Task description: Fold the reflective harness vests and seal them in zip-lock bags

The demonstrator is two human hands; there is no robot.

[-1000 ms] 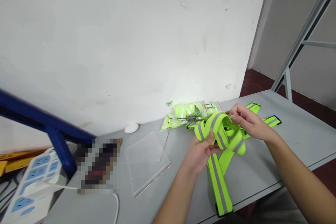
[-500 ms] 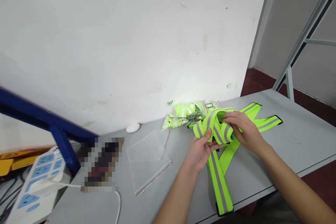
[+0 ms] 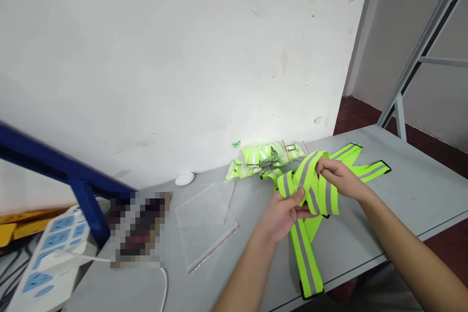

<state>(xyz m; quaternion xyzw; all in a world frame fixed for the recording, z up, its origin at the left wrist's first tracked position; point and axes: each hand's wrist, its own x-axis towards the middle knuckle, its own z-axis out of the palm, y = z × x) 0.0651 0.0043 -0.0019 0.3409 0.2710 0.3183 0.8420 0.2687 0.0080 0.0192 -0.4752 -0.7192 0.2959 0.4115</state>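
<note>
A bundle of neon-yellow reflective strap (image 3: 307, 183) with a grey stripe is gathered in loops between my hands. My left hand (image 3: 283, 214) grips it from the lower left, thumb on top and fingers beneath. My right hand (image 3: 338, 175) pinches the upper right loops, its fingertips partly hidden by the strap. Under the bundle lie more flat neon straps (image 3: 307, 258) with black-edged ends, some reaching the table's front edge and others spread to the right. Close behind are clear bags (image 3: 261, 156) packed with similar neon straps.
Flat clear zip bags (image 3: 206, 226) lie on the grey table (image 3: 413, 180), near a white rounded object (image 3: 185, 178). At left are a power strip (image 3: 54, 248), a white cable (image 3: 165, 282), a blurred-out item and a blue metal frame (image 3: 89, 204). A white wall (image 3: 183, 58) stands behind.
My right hand has moved slightly right and its fingers have curled in on the strap. The loops have opened out and hang lower on the right. My left hand keeps its hold.
</note>
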